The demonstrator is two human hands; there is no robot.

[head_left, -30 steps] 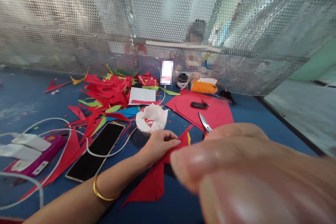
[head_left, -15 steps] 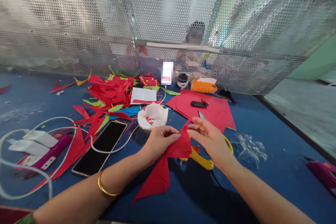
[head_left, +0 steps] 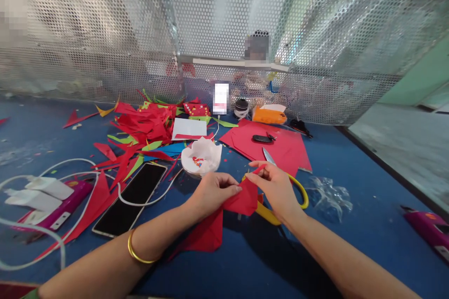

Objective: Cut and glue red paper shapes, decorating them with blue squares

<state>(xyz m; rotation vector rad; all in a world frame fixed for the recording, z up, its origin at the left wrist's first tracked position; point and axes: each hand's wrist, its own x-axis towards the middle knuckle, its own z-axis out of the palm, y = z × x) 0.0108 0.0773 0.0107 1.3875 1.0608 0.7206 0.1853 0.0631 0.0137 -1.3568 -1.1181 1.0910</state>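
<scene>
Between my hands is a piece of red paper (head_left: 245, 200), folded or bent, with a narrow strip at its top right. My left hand (head_left: 214, 192) pinches its left edge between thumb and fingers. The narrow strip is pinched by my right hand (head_left: 275, 189). Another red piece (head_left: 208, 233) hangs or lies below my left hand; whether it joins the held one is hidden. Yellow-handled scissors (head_left: 304, 196) lie under and beside my right hand, blade toward the red sheets (head_left: 289, 147). A white paper-lined bowl (head_left: 191, 162) with small red bits stands just beyond my left hand.
A dark phone (head_left: 131, 201), white cables and a purple power strip (head_left: 79, 194) lie left. Red and green scraps (head_left: 143, 124) are heaped behind. Clear plastic (head_left: 329, 196) and a purple object (head_left: 426, 226) are right. A perforated metal screen (head_left: 224, 18) stands behind; a person is beyond it.
My right fingers have brought the strip's tip down and to the right, bending it over. The lower red piece shows less beside my left forearm. The whole view has shifted slightly.
</scene>
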